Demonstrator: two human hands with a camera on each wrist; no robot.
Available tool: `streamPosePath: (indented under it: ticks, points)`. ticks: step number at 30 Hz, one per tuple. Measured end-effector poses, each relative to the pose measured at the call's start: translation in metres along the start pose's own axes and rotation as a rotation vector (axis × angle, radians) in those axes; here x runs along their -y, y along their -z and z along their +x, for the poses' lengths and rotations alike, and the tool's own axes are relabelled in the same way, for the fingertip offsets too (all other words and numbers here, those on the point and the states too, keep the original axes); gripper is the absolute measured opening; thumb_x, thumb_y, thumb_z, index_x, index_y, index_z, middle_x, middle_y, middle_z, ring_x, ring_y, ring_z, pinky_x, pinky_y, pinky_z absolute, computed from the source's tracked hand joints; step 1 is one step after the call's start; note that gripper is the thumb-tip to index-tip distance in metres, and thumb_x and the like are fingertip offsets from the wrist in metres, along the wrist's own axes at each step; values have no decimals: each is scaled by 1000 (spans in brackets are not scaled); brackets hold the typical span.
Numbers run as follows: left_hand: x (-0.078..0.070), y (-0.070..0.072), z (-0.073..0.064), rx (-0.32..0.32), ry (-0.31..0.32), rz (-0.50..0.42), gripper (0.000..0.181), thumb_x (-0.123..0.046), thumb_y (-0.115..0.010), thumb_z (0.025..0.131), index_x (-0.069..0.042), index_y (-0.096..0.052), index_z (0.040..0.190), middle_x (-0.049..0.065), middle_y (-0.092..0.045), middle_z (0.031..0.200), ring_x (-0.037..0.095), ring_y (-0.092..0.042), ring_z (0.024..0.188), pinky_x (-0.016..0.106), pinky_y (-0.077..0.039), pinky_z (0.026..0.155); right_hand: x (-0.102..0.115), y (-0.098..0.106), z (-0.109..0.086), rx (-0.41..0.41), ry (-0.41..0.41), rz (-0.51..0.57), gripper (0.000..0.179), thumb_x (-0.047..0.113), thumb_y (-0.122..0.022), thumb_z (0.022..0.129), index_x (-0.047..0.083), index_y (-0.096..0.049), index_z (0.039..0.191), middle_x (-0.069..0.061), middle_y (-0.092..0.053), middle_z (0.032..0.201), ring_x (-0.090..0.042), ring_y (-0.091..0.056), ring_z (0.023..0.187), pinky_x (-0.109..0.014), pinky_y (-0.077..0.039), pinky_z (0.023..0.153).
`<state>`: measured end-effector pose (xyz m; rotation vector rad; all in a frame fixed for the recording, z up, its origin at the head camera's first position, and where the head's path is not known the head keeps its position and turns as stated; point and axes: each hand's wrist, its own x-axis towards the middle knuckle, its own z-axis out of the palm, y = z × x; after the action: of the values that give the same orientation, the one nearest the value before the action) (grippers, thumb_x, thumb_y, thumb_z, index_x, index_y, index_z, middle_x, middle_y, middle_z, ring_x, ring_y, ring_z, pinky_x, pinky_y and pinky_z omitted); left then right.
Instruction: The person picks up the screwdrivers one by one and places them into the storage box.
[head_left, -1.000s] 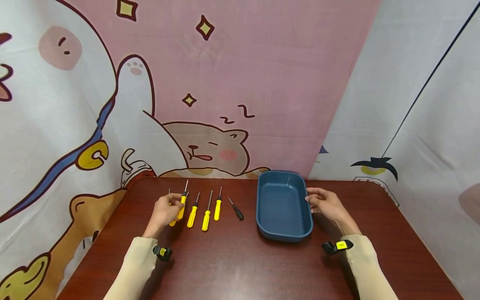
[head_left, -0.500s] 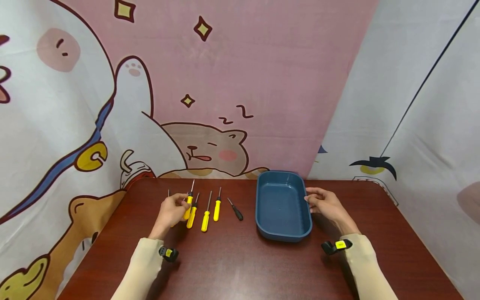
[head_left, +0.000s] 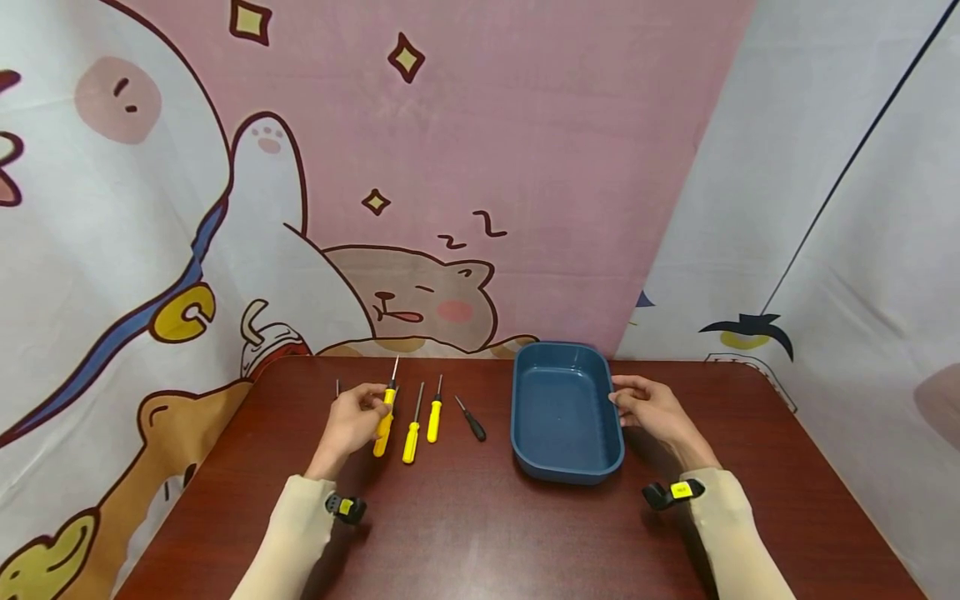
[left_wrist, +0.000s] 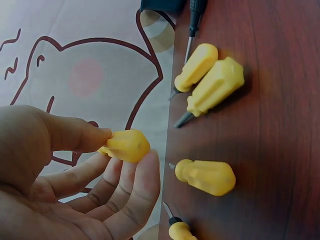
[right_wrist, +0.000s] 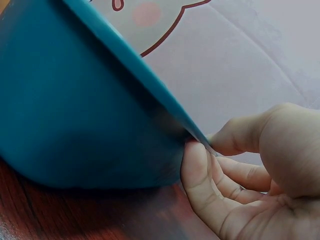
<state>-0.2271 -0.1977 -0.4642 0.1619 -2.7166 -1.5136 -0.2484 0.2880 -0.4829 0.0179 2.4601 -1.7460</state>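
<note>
My left hand pinches a yellow-handled screwdriver between thumb and fingers, held up off the table with its shaft pointing away. In the head view it overlaps another yellow-handled screwdriver lying on the table. To the right lie two more yellow screwdrivers, a longer one and a shorter one, then a small black screwdriver. My right hand pinches the right rim of a deep blue rectangular tray, which stands on the table with nothing in it.
Left of my left hand, a screwdriver's tip shows, the rest hidden by the hand; its yellow handle appears in the left wrist view. A cartoon-printed cloth hangs right behind the brown table.
My left hand has carried the held screwdriver to the right, away from the leftmost one and over its neighbour. My right hand and the tray have stayed in place.
</note>
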Motion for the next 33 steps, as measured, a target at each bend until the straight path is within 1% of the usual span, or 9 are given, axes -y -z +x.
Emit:
streamPosePath:
  ticks: [2,3,9,13,15,20,25,30,33]
  points:
    - [-1,-1,-1,5,3,-1,35,-7,-65,97,-3,-64,131,14,-61,100,25,-63,67,26,-55,55,0,0,0,0,-2,1,47,10,-57,103,-6,-47,146,-29,-64,120,-14,-66,79,-29,-62,72]
    - [-2,-2,-1,7,5,-5,35,-7,-65,97,-3,-64,132,14,-61,101,24,-63,67,27,-55,56,1,0,0,0,-4,2,47,9,-57,103,-6,-47,146,-29,-64,120,-13,-66,79,-29,-62,72]
    - [-8,-7,-3,17,-12,-22,35,-9,-65,97,-4,-64,132,13,-61,99,19,-61,69,37,-61,61,1,1,-1,-1,-6,8,47,9,-56,102,-6,-47,146,-31,-63,121,-13,-66,79,-29,-62,73]
    - [-12,-10,-4,20,-21,-27,35,-8,-66,97,-4,-65,131,13,-62,98,19,-61,70,34,-61,60,1,1,-2,-2,-6,10,47,9,-55,102,-6,-46,147,-32,-62,122,-13,-66,79,-29,-62,72]
    - [-13,-12,-5,22,-25,-32,34,-8,-66,97,-4,-66,131,13,-63,98,20,-62,69,34,-60,59,1,1,-2,0,-5,10,47,8,-55,103,-6,-46,147,-33,-62,122,-13,-66,79,-28,-62,72]
    - [-17,-18,-5,26,-38,-43,34,-7,-66,97,-5,-66,131,14,-65,97,21,-63,65,43,-61,62,1,0,-1,0,0,15,46,8,-55,103,-5,-47,146,-31,-63,120,-13,-66,79,-29,-62,73]
    - [-22,-24,-7,31,-56,-38,34,-5,-65,96,-3,-66,130,15,-64,98,21,-63,66,41,-61,61,2,0,-1,0,-2,16,46,8,-55,103,-6,-47,146,-31,-63,120,-14,-66,79,-30,-62,73]
    - [-27,-32,-9,39,-79,-57,34,-4,-66,95,-2,-66,129,15,-64,96,29,-67,70,43,-61,61,2,0,-1,1,-1,19,46,7,-56,103,-6,-47,146,-32,-62,120,-13,-66,78,-30,-62,74]
    - [-30,-37,-9,48,-83,-70,33,-3,-65,95,-2,-67,128,15,-64,95,31,-66,71,38,-60,59,1,0,-1,0,-1,21,46,7,-56,102,-6,-48,146,-31,-63,119,-13,-66,78,-30,-62,73]
